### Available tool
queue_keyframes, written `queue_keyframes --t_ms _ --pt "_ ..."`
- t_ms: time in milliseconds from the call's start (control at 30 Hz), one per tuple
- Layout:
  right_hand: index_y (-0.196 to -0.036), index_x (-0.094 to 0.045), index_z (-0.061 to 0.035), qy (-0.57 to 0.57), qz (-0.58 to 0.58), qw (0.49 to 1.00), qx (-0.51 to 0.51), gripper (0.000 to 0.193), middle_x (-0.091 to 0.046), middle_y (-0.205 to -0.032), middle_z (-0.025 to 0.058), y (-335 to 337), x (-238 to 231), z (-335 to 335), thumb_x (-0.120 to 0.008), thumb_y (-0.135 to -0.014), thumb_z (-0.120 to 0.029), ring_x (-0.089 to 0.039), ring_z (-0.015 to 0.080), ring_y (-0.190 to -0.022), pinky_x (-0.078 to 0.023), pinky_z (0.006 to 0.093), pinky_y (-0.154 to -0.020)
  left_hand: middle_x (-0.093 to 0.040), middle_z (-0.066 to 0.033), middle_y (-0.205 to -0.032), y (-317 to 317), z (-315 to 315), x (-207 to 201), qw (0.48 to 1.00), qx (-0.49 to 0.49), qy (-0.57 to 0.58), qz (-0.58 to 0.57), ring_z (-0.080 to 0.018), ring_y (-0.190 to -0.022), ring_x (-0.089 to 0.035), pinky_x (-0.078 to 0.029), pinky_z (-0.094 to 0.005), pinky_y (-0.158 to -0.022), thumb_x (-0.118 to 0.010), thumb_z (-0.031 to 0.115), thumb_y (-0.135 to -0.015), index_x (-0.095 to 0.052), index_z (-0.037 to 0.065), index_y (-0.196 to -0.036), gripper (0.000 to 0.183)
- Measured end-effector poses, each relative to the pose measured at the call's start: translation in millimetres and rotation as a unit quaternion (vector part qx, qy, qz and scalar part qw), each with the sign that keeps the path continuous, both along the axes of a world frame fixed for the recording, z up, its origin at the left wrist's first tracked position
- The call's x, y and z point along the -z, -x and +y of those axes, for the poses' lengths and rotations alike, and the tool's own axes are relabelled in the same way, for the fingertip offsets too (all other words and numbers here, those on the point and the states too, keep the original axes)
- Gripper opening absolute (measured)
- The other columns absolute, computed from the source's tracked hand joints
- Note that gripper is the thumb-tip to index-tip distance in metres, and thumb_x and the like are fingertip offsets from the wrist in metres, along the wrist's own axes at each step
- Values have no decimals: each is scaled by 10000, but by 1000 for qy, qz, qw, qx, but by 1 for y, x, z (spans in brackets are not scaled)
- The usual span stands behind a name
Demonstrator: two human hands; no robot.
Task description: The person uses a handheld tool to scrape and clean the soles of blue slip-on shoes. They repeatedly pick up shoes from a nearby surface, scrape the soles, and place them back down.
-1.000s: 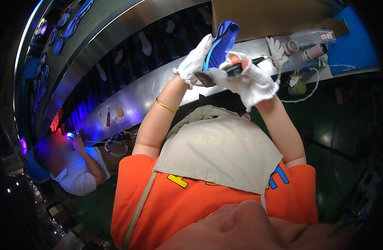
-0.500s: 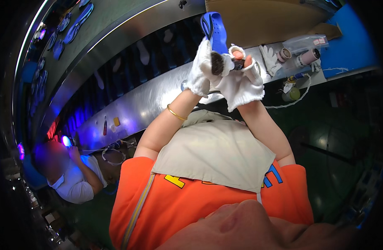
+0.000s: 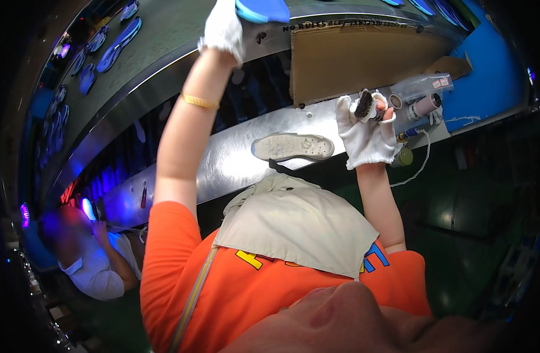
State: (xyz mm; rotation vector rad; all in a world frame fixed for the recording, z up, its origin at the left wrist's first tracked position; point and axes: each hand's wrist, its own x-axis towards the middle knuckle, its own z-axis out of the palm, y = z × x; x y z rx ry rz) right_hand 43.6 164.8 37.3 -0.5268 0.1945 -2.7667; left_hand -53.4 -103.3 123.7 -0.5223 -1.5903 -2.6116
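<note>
My left hand, in a white glove, reaches up over the conveyor at the top edge. It grips a blue shoe sole, partly cut off by the picture's edge. My right hand is in a white glove with bare fingertips showing. Its fingers close around a small brush with dark bristles; the handle is mostly hidden. Between my arms, an off-white shoe sole with small holes at one end lies on the metal bench.
Blue soles lie on the conveyor. A cardboard sheet stands behind the bench. Right of my right hand are a pink cylinder, a plastic bag and a white cord. A person works at the far left.
My hands have moved apart. The left carried the blue sole up and left to the conveyor; the right moved right and down with the brush. The off-white sole on the bench now shows.
</note>
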Motion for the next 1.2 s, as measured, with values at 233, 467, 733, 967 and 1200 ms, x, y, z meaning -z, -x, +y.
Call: queue_keyframes --t_ms 233,467,733,967,1200 --pt "-944 -494 -104 -54 -29 998 -10 190 -603 -1050 77 8 28 1 -627 -873 -220 -516 274 -1152 -362 520 -1023 -350 -201 -1406 56 -99 8 888 -325 318 -67 -333 -1244 -428 -422 -334 -996 -377 321 -972 -260 -33 -1395 564" --pt "-1090 -525 -97 -270 -34 958 86 255 -586 -1083 134 10 55 2 -583 -906 -263 -585 176 -780 -485 327 -759 -509 -178 -1280 29 -272 -23 441 -472 761 -49 -333 -1182 -481 -377 -388 -1000 -392 297 -861 -522 108 -1253 454" --pt "-1018 -572 -22 -392 24 909 143 181 -615 -1035 116 5 57 -12 -594 -895 -153 -602 185 -881 -468 306 -811 -415 -136 -1389 22 -414 23 471 -442 745 -169 -304 -1281 -392 -318 -365 -1052 -362 432 -901 -394 95 -1370 579" --pt "-996 -577 -33 -434 52 893 108 197 -611 -1031 80 -9 53 -14 -648 -817 11 -592 174 -958 -463 305 -876 -405 -201 -1387 13 -325 -14 575 -324 734 -161 -295 -1294 -388 -313 -320 -1060 -690 372 -785 -317 -5 -1390 804" --pt "-970 -580 -28 -519 108 840 114 191 -635 -1025 97 -3 43 -1 -640 -805 47 -609 140 -909 -498 273 -820 -651 -70 -988 -55 -217 -21 927 -283 237 -63 -148 -878 -626 -506 -281 -809 -663 143 -793 -559 13 -1155 399"
